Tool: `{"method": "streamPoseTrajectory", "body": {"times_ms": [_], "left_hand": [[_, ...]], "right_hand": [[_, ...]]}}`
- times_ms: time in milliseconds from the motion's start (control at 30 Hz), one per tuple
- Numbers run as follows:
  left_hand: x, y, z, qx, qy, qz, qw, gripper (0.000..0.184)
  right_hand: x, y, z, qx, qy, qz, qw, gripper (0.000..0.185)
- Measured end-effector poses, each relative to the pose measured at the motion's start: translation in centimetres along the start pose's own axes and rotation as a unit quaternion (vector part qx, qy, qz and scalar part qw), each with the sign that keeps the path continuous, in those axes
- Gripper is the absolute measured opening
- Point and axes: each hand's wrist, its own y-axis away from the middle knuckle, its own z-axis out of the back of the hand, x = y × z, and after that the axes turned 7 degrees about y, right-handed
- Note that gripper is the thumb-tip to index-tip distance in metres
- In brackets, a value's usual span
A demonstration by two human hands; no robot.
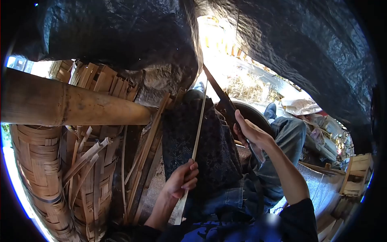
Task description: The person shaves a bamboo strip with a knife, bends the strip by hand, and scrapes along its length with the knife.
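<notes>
My left hand point(183, 179) is closed around a thin, pale bamboo strip point(199, 127), which slants up and away from my lap, its lower end passing below the fist. To the right, my right hand point(254, 131) grips a long, dark, flat knife-like tool point(219, 90). Its far end points up toward the bright opening, near the strip's far end; I cannot tell whether they touch. A paler piece of it shows below the palm. Under the strip, a dark patterned cloth point(181, 137) lies over my left leg.
A thick bamboo pole point(80, 101) juts in from the left above woven bamboo baskets point(38, 169) and split bamboo pieces point(86, 161). Black plastic sheeting point(290, 44) hangs overhead. My jeans-clad right leg point(292, 133) is bent at right, near a wooden crate point(356, 173).
</notes>
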Motion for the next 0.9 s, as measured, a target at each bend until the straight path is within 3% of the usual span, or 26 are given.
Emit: {"method": "streamPoseTrajectory", "body": {"times_ms": [133, 200, 467, 533, 600, 667, 767, 867, 900], "left_hand": [[-0.9, -1.6, -2.0, 0.002, -0.078, 0.006, 0.997, 0.03], [-1.2, -2.5, -2.1, 0.009, -0.084, 0.015, 0.996, 0.03], [-1.6, -3.0, -2.1, 0.015, -0.068, 0.011, 0.997, 0.032], [-1.7, -3.0, -1.9, 0.021, -0.066, 0.009, 0.998, 0.032], [-1.6, -3.1, -1.7, 0.016, -0.059, 0.007, 0.998, 0.03], [-1.6, -3.3, -1.7, 0.013, -0.056, 0.007, 0.998, 0.029], [-1.2, -3.0, -2.4, -0.021, -0.093, -0.012, 0.995, 0.027], [-0.5, -2.4, -3.1, -0.077, -0.184, -0.064, 0.978, 0.022], [-0.3, -2.0, -3.0, -0.11, -0.293, -0.11, 0.943, 0.022]], "right_hand": [[-0.6, 2.0, -0.9, -0.019, 0.059, -0.003, 0.998, 0.069], [-0.8, 2.3, -1.6, -0.017, 0.105, 0.059, 0.993, 0.067], [-1.3, 2.4, -3.1, -0.063, 0.129, 0.078, 0.987, 0.063], [-1.1, 3.2, -3.2, -0.069, 0.246, 0.162, 0.953, 0.061], [-1.6, 3.3, -3.8, -0.078, 0.284, 0.154, 0.943, 0.06], [-1.6, 3.7, -4.1, -0.124, 0.351, 0.214, 0.903, 0.058], [-2.9, 3.0, -4.8, -0.179, 0.344, 0.269, 0.882, 0.057], [-2.7, 3.8, -4.8, -0.137, 0.347, 0.249, 0.894, 0.059], [-2.5, 4.1, -4.9, -0.136, 0.346, 0.248, 0.894, 0.059]]}}
